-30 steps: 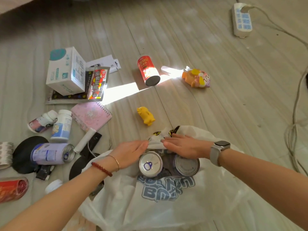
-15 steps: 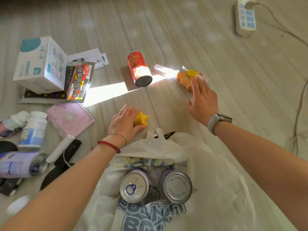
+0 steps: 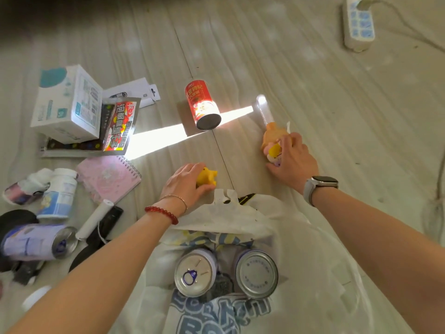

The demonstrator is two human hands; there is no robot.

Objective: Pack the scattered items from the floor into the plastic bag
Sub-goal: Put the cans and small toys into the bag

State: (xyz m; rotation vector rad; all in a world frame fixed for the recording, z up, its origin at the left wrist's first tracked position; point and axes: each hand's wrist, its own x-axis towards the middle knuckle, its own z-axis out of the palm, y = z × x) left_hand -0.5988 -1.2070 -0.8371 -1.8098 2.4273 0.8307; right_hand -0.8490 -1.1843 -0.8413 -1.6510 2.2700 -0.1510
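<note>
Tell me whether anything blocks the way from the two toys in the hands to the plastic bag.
Nothing visible does. The left hand grips the yellow toy right beside the plastic bag; bare floor lies between the bag and the orange toy under the right hand.

Plastic bag (image 3: 320,273): translucent white, blue block lettering. Small toy (image 3: 207,177): plain yellow. Second toy (image 3: 273,141): orange, with yellow and pink parts. Can (image 3: 202,104): red, printed label (text unreadable). Notebook (image 3: 109,178): pink, faint pattern. Floor (image 3: 313,92): pale wood grain.
</note>
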